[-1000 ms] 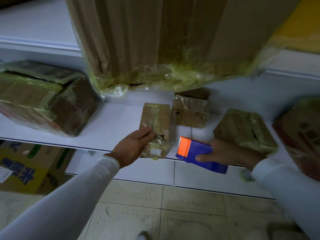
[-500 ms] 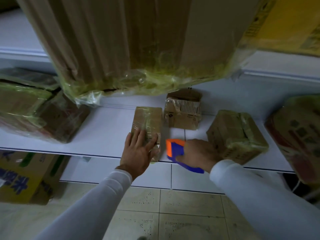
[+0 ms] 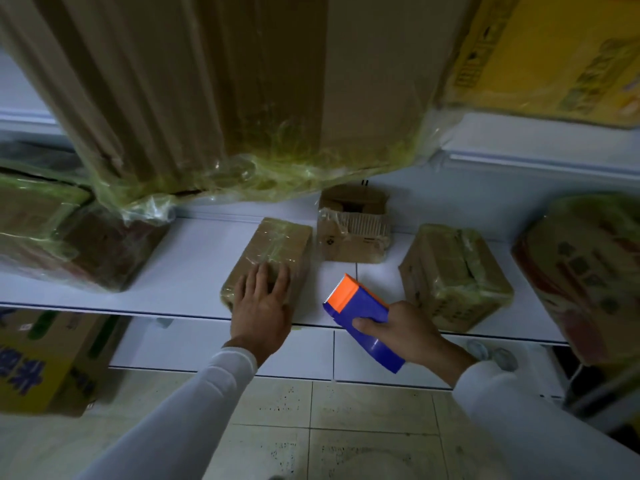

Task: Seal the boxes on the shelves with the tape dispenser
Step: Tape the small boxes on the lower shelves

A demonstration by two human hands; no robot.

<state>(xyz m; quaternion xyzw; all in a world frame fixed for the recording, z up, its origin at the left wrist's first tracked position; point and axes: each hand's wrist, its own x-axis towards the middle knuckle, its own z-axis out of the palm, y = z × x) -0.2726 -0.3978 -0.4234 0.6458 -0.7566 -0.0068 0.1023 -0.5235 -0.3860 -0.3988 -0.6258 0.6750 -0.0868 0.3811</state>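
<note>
White shelving fills the view above a pale tiled floor, with a long white shelf board running across the middle of the frame. Hanging over it from the top centre is a very large brown cardboard carton wrapped at its lower edge in yellowish film, and a yellow printed carton sits at the upper right. On the board, a film-wrapped box lies at the far left and another printed one at the far right. Nearer the middle are a squat taped brown box right of centre, a small open-topped cardboard box behind, and a long flat brown cardboard box covered in clear tape at centre. The left hand lies flat on the near end of that long box, fingers straight and spread, pressing it down. The right hand grips the blue tape dispenser with the orange toothed head, fingers curled round its body, just right of the long box and apart from it. Half a second ago the dispenser was low against the box's near right corner; now it is lifted away with its blade up, which suggests a strip has just been laid and cut, so this box looks close to sealed.
</note>
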